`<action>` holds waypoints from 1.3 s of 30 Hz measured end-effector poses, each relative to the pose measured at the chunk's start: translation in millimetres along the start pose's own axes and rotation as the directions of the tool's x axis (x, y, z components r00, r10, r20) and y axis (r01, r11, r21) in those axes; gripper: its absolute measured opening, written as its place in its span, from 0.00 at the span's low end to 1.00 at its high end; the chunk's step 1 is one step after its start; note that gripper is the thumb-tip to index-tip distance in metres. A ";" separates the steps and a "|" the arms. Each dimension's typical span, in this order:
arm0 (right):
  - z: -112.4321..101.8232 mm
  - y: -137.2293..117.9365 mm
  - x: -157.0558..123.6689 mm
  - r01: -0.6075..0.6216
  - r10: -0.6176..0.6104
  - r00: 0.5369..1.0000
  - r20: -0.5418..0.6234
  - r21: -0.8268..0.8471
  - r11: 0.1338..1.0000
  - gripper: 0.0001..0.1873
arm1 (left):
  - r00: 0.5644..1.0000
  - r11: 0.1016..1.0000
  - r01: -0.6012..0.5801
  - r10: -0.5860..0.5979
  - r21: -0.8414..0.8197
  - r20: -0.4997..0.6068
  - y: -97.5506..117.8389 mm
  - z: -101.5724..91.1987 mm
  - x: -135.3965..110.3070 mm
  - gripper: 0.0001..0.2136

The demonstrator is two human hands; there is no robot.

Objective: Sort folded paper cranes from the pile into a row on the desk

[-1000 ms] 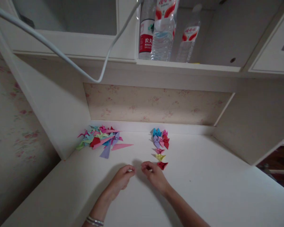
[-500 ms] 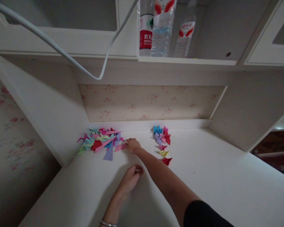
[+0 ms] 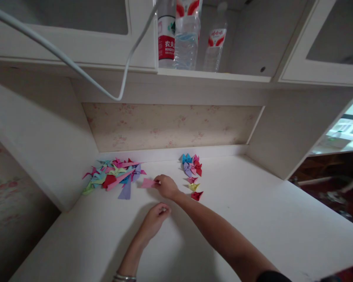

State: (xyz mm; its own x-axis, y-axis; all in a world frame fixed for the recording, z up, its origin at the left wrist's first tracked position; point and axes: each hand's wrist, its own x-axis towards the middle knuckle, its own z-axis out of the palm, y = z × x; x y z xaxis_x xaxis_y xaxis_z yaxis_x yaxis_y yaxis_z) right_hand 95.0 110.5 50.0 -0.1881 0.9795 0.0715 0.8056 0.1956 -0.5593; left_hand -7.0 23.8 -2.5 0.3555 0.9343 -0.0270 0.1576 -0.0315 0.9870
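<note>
My right hand reaches across the white desk and pinches one end of a pink folded paper strip. The strip lies just right of a heap of coloured folded paper strips at the back left. My left hand rests nearer to me with its fingers curled; what they hold, if anything, is hidden. A silver bracelet is on my left wrist. A row of small folded paper pieces in blue, purple, pink, yellow and red runs from the back wall toward me, just right of my right hand.
Three plastic water bottles stand on the shelf above the desk. A white cable hangs across the upper left. Side panels enclose the desk on the left and right. Floral wallpaper backs the niche.
My right hand left its place beside the left hand, reached to the pink strip by the heap, gripped it and has drawn it slightly toward me. The left hand stayed curled.
</note>
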 end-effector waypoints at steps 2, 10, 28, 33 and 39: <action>-19.0 9.9 -24.2 0.045 -0.041 0.998 -0.040 0.103 0.994 0.09 | 1.000 0.999 -0.003 0.003 0.033 -0.003 -1.8 0.9 0.2 0.12; -85.8 84.6 -139.8 0.066 0.046 0.985 -0.164 0.615 0.786 0.24 | 0.998 0.991 -0.037 0.042 0.125 -0.039 -3.6 6.8 -1.1 0.11; -87.4 178.1 -149.7 0.282 -0.283 0.959 0.000 -0.079 0.956 0.14 | 0.994 0.980 -0.024 0.045 0.199 -0.102 -7.3 10.0 -2.9 0.12; -90.2 187.8 -146.0 0.259 -0.266 0.963 -0.041 -0.120 0.958 0.17 | 0.993 0.981 -0.028 0.050 0.190 -0.110 -6.2 9.5 -3.1 0.12; -86.6 192.3 -143.3 0.241 -0.249 0.967 -0.060 -0.113 0.964 0.17 | 0.992 0.978 -0.031 0.054 0.206 -0.110 -3.6 9.0 -4.5 0.13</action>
State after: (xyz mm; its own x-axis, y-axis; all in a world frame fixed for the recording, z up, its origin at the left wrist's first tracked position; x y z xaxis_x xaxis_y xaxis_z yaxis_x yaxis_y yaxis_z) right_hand 325.5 11.9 3.8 -0.3489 0.9010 0.2580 0.7946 0.4303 -0.4283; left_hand -0.9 16.5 -7.3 0.2597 0.9647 0.0445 0.3328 -0.1327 0.9336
